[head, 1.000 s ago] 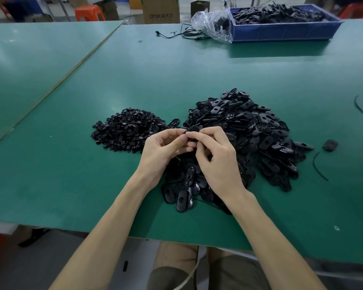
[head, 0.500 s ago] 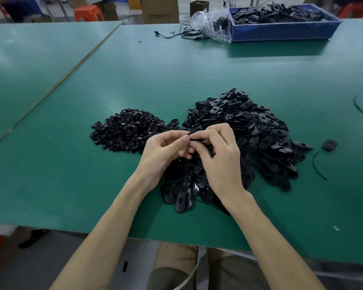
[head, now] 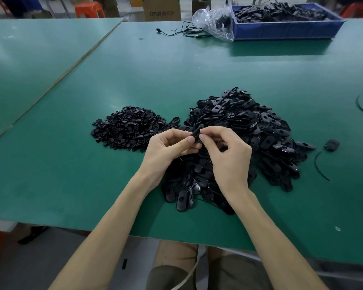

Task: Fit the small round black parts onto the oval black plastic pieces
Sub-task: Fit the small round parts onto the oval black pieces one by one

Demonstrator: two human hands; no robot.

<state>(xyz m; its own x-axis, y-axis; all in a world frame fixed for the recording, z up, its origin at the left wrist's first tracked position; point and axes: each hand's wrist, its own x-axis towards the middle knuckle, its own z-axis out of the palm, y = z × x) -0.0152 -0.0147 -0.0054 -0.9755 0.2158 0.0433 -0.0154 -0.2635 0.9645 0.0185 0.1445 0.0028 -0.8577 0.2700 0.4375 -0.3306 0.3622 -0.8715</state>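
Now both hands meet: left hand (head: 170, 147) and right hand (head: 228, 158) pinch oval piece (head: 197, 132) between fingertips, above pile. Risk: round part, hidden, slips from fingers, lost among pile below.

The oval piece (head: 197, 132), a second ago almost hidden under the fingertips, now shows as a dark strip turned on edge and tilted between the thumbs. The right hand (head: 228, 162) has drawn a little to the right, its fingers lifted off those of the left hand (head: 166, 149), so the palms sit further apart. Both hands now pinch the piece at the fingertips only.
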